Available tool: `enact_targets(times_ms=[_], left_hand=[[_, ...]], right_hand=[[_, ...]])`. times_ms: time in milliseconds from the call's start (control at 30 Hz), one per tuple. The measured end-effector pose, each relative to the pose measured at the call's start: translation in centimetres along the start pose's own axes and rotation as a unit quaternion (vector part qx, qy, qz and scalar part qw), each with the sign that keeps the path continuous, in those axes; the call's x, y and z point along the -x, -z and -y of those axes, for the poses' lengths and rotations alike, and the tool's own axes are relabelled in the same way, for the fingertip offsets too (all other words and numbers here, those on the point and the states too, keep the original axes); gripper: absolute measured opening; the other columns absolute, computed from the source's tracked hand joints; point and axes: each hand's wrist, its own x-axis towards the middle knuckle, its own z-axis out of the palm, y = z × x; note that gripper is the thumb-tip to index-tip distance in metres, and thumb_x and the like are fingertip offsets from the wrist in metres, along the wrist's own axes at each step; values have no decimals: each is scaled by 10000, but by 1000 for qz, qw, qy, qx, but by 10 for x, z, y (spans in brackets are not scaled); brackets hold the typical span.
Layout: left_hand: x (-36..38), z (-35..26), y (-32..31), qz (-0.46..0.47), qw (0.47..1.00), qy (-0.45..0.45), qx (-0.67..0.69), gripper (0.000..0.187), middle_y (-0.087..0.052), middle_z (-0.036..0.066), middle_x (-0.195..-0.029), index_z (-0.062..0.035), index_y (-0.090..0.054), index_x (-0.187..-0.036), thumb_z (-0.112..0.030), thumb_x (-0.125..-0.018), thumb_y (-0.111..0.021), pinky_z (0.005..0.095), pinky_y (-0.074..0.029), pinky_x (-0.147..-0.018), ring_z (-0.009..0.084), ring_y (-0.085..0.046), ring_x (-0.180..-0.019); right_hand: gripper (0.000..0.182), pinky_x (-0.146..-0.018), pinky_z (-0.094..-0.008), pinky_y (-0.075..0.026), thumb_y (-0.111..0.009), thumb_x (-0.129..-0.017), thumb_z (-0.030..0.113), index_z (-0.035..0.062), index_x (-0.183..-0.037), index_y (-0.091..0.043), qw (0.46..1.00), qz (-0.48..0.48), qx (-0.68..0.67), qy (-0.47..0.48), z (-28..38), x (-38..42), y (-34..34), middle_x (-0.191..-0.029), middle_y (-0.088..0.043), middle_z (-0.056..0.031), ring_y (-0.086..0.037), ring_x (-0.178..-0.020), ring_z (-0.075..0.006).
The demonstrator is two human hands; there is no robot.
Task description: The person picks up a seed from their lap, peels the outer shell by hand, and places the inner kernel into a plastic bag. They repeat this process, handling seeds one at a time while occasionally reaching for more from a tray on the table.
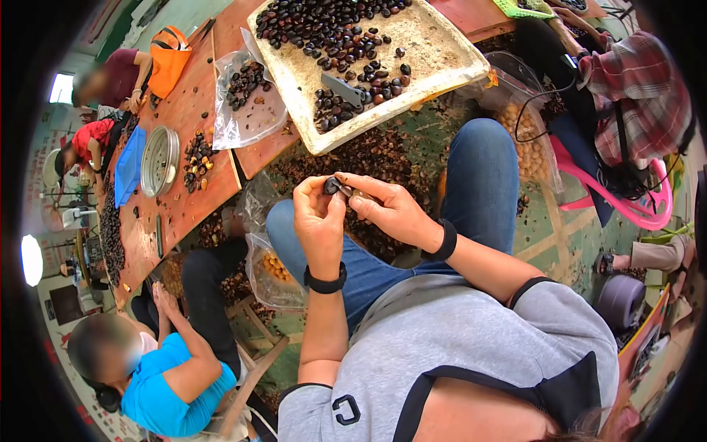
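A dark, glossy nut (331,186) is pinched between the thumb and fingers of my left hand (318,221), above my lap. My right hand (394,212) meets it from the right, thumb and forefinger pressed together at the nut's edge. Something small and thin shows at those right fingertips, too small to name. Beyond my hands, a worn whitish tray (434,70) holds many similar dark nuts (324,29). A grey flat-bladed tool (342,90) lies among the nuts in the tray's near part.
Left of the tray, a reddish table (195,132) bears a clear bag (247,92) of shells, a metal bowl (160,162) and a blue tray (130,168). Bags of peeled yellowish nuts (519,140) stand on the shell-strewn floor. Several people sit around, one in blue (177,383) at left.
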Motion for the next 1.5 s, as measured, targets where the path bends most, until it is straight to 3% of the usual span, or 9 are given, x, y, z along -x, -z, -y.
enact_targets(times_ms=[167,500,700,800,1100,1233,1300,1433,1500], left_hand=[[5,1,-2,-28,1000,-4,5,306,-604,97,-1078,24,-512,-1174,83,-878,-560,247,-485,-835,123,-602,-947],[12,3,1,-78,995,-30,55,281,-623,84,-1036,22,-533,-1154,59,-881,-584,225,-517,-749,126,-637,-880],[11,3,19,-20,997,22,76,341,-613,75,-1017,31,-519,-1249,-4,-912,-558,280,-527,-832,129,-620,-894],[15,4,19,-13,998,21,54,348,-602,55,-991,31,-526,-1261,-18,-918,-552,269,-523,-820,116,-609,-882],[21,0,16,-13,998,25,54,336,-607,51,-1006,31,-544,-1250,-18,-918,-549,259,-517,-818,108,-605,-887],[22,0,16,-17,998,19,53,332,-604,43,-1003,29,-546,-1248,-20,-919,-545,241,-511,-816,97,-599,-885],[22,0,15,-22,999,16,45,326,-601,40,-999,29,-549,-1243,-19,-922,-538,231,-507,-804,91,-593,-876],[25,-4,9,-36,995,17,89,295,-591,23,-968,23,-561,-1228,-69,-948,-542,211,-491,-761,67,-561,-834],[26,-2,10,-40,998,11,51,294,-589,14,-953,19,-564,-1226,-99,-958,-547,206,-480,-743,59,-548,-823]], right_hand=[[418,-660,-205,-443,-554,-931,111,57,-1343,-522,991,12,-116,-60,6,2,-5,-938,-615,29,-475,-738,-32],[403,-615,-181,-429,-554,-932,115,43,-1328,-536,980,-51,-152,-116,4,-4,-5,-905,-606,46,-490,-724,-18],[458,-643,-263,-481,-590,-903,151,42,-1341,-512,995,43,91,-10,16,4,5,-861,-648,-36,-566,-699,-99],[465,-746,-355,-521,-613,-876,165,94,-1327,-527,985,57,163,13,20,5,2,-1048,-670,-166,-675,-876,-270],[434,-759,-359,-534,-636,-868,181,99,-1288,-562,957,51,275,69,23,6,1,-1080,-670,-138,-672,-903,-280],[417,-737,-352,-534,-635,-870,184,109,-1275,-573,972,23,220,84,13,8,-8,-1072,-671,-126,-667,-899,-282],[399,-723,-347,-534,-631,-873,185,115,-1262,-580,956,-29,246,157,7,8,-14,-1063,-669,-121,-661,-897,-282],[392,-719,-347,-534,-631,-871,182,111,-1254,-582,946,-22,305,108,21,13,-14,-1061,-665,-120,-657,-898,-288],[414,-703,-322,-519,-639,-868,95,70,-1276,-569,935,-7,334,119,26,13,-13,-1046,-663,-128,-664,-842,-224]])
